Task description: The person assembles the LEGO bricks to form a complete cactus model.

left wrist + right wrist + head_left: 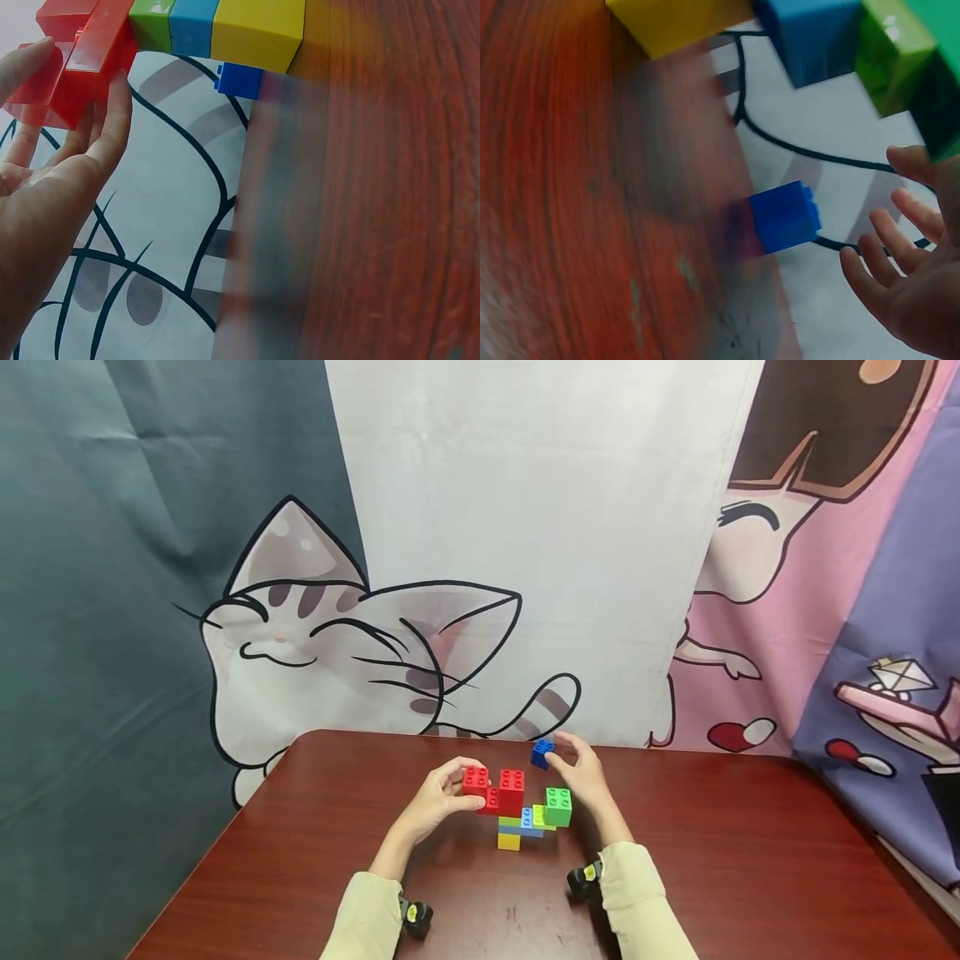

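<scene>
1. One brick build stands on the brown table, near the middle of the far edge and well apart from both side edges.
2. Counting its bricks in the head view: two red on top at the left, one bright green at the right, one lime, one light blue, and one yellow at the bottom. Some seams are hidden, so the count is only approximate.
3. The left hand grips the red bricks, fingers curled over the outer red one and thumb beneath; the left wrist view shows fingertips against red plastic.
4. One loose dark blue brick sits close to the far edge, just behind the build.
5. The right hand is right beside that blue brick; the right wrist view shows its fingers spread and relaxed, apart from the brick and holding nothing.
6. Two sleeves, two wrist cameras.
</scene>
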`<act>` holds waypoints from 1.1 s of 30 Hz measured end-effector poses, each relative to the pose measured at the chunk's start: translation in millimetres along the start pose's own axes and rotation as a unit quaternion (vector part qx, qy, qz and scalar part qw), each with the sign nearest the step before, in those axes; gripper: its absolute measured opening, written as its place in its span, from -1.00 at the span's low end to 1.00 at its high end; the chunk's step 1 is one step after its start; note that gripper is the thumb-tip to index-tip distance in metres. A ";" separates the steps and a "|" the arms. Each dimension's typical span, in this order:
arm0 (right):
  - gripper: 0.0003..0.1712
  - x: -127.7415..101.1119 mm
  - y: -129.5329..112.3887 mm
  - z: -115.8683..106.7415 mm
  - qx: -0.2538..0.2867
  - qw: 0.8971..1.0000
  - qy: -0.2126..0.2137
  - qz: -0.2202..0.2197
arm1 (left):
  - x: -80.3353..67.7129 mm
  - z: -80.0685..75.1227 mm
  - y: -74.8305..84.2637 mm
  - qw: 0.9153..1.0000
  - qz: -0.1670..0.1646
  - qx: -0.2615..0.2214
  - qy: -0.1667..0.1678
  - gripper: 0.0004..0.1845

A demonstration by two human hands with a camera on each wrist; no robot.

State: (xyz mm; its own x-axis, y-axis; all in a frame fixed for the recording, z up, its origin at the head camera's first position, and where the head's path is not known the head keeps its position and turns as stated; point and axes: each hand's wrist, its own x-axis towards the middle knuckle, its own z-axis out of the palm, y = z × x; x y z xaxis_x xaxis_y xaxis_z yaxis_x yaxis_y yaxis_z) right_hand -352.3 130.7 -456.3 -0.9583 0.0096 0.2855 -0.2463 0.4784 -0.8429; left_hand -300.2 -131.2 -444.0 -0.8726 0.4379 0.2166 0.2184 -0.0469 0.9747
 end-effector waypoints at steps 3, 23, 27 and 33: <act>-0.39 9.4 2.8 4.8 -0.007 1.000 -0.011 0.018 | -0.4 -2.8 1.2 1.000 0.004 0.001 0.004 -0.51; -0.32 29.3 37.0 22.2 0.089 0.982 -0.048 0.157 | 1.4 -2.4 -1.6 1.000 0.010 -0.003 -0.001 -0.51; -0.37 27.3 38.9 22.8 0.067 0.986 -0.025 0.153 | 1.4 -0.9 -3.4 1.000 0.007 -0.005 -0.001 -0.51; -0.42 22.2 39.3 22.7 0.061 0.985 -0.007 0.159 | 1.5 1.1 -4.5 1.000 0.000 -0.007 0.001 -0.50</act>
State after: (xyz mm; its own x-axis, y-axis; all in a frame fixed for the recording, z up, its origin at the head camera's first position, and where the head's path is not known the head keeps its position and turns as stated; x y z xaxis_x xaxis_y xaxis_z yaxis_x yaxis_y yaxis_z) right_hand -386.5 129.8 -493.5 -0.9914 0.1305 -0.0073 0.0522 0.3445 -0.9373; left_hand -302.0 -129.4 -448.1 -0.8740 0.4352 0.2161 0.2114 -0.0599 0.9756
